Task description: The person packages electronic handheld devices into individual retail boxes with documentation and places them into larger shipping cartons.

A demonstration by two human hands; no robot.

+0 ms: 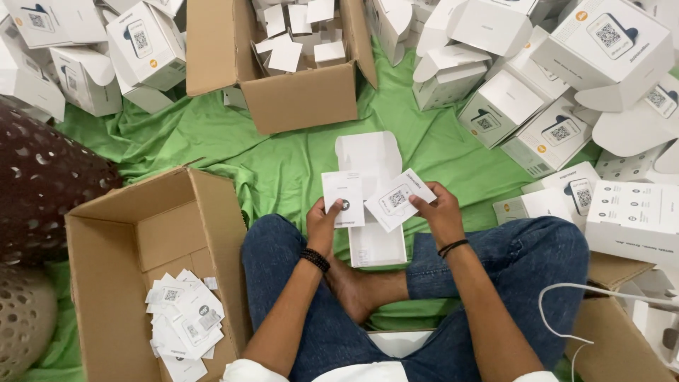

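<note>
Green cloth (283, 163) covers the floor (white cartons (608, 42) cut off at edges). Left hand (324, 221) pinches one card (343, 199), right hand (438, 212) another card (398, 199), above a half-hidden open white box (375, 244).

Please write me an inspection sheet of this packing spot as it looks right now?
Surface: green cloth on the floor.
Job's things: left hand holds a white card; right hand holds a printed card; open white box beneath.
Clutter: white boxes heaped around; cardboard box holding cards; another carton.
Grippers: both hands pinching.
Cables: white cable at right.
Surroundings: perforated brown stool.
</note>
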